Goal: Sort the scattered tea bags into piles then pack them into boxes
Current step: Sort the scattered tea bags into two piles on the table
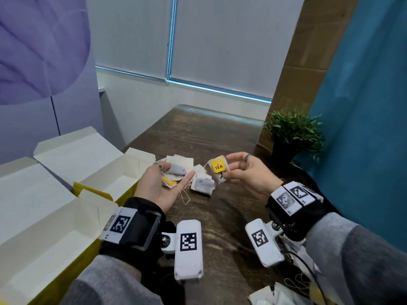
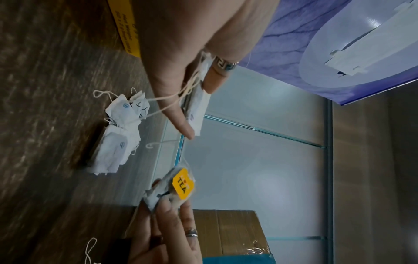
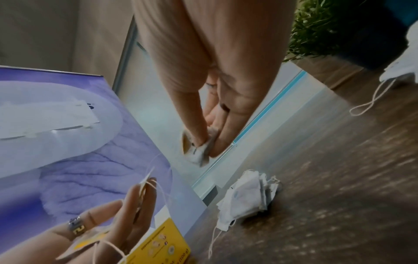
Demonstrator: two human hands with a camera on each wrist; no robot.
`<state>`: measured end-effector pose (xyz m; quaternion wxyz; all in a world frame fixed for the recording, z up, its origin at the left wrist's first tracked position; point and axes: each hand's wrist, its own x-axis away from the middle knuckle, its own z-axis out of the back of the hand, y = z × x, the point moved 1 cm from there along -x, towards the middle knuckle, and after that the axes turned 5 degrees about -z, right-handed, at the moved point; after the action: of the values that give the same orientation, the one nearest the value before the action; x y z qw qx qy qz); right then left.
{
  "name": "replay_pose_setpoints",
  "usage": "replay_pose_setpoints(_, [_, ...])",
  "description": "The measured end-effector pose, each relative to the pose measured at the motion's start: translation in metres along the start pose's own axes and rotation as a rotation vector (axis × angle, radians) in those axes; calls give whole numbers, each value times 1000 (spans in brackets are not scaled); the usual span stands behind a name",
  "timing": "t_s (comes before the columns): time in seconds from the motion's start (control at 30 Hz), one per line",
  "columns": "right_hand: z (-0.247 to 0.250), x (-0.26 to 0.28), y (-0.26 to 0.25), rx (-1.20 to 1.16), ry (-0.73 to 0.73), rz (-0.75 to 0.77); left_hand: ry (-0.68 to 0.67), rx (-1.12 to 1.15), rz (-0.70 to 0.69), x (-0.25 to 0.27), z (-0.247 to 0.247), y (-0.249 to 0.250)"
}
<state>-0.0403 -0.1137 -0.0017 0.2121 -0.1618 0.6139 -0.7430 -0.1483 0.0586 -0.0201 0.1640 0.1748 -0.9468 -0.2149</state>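
Observation:
My left hand (image 1: 176,173) is palm up over the dark wooden table (image 1: 209,133) and pinches a small bundle of tea bags (image 1: 174,170) between thumb and fingers; the same bundle of tea bags (image 2: 199,107) trails strings in the left wrist view. My right hand (image 1: 226,170) pinches a single tea bag with a yellow "TEA" tag (image 1: 218,167), held up just right of the left hand. That yellow-tag tea bag (image 2: 182,184) also shows in the left wrist view. A pile of white tea bags (image 1: 202,183) lies on the table between and below the hands.
Two open white-lined boxes with yellow sides stand at the left, the nearer box (image 1: 55,238) and the farther box (image 1: 114,172). A potted plant (image 1: 293,133) stands at the right. More tea bags (image 1: 271,296) lie at the near right edge.

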Motion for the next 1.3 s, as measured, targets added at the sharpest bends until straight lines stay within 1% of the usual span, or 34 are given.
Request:
replay_pose_setpoints(0.03, [1,1,-1,56,37,73,4,-10,-1,-1,1,0])
replay_pose_setpoints(0.13, [-1,6,0,321,182,348,-5,-35,-4,-3,2,0])
replay_pose_setpoints(0.23, [-10,8,0,475,338,523,-17,-46,-6,-6,3,0])
replay_pose_setpoints(0.27, [-14,7,-2,534,370,565,-15,-53,-11,-7,3,0])
replay_pose_setpoints(0.3, [-18,5,-3,599,373,585,-16,-57,-13,-7,3,1])
replay_pose_setpoints(0.33, [-22,3,-6,683,335,545,-16,-63,-15,-7,3,0])
replay_pose_setpoints(0.37, [-26,0,-7,772,250,463,-17,-71,-18,-8,4,0])
replay_pose_setpoints(0.4, [-30,-3,-8,836,153,358,-22,-85,-23,-9,4,1])
replay_pose_setpoints(0.43, [-32,-7,-6,825,64,247,-28,-104,-25,-11,5,0])
replay_pose_setpoints(0.47, [-36,-8,-6,700,3,127,-35,-130,-23,-12,6,0])
replay_pose_setpoints(0.53, [-45,-5,-9,296,-81,-91,-60,-217,-6,-15,8,-2])
replay_pose_setpoints(0.57, [-49,-3,-10,105,-131,-172,-86,-256,14,-17,9,-4])
replay_pose_setpoints(0.6, [-52,-1,-12,-8,-170,-212,-124,-287,42,-17,9,-5])
replay_pose_setpoints(0.63, [-54,2,-14,-53,-196,-203,-171,-317,64,-16,7,-8])
replay_pose_setpoints(0.67, [-57,3,-16,-44,-206,-163,-202,-343,70,-14,5,-10])
replay_pose_setpoints(0.73, [-61,5,-17,8,-184,-77,-227,-368,36,-9,0,-14])
replay_pose_setpoints(0.8, [-61,7,-19,33,-144,-40,-235,-368,14,-5,-3,-17])
replay_pose_setpoints(0.83, [-59,8,-19,22,-127,-47,-244,-369,16,-5,-3,-20])
replay_pose_setpoints(0.9, [-54,14,-18,-97,-136,-104,-276,-365,36,-3,-4,-25])
replay_pose_setpoints(1.0, [-45,22,-14,-251,-243,-216,-286,-352,28,2,-8,-29])
replay_pose_setpoints(1.07, [-40,26,-10,-319,-316,-275,-341,-381,45,9,-13,-32])
replay_pose_setpoints(1.13, [-35,30,-7,-359,-349,-290,-401,-431,78,13,-14,-38])
replay_pose_setpoints(1.2, [-27,33,-4,-339,-324,-259,-398,-498,90,16,-15,-43])
replay_pose_setpoints(1.23, [-20,33,-3,-322,-280,-238,-393,-546,89,18,-15,-44])
replay_pose_setpoints(1.3, [2,30,0,-257,-136,-199,-395,-691,114,19,-15,-47])
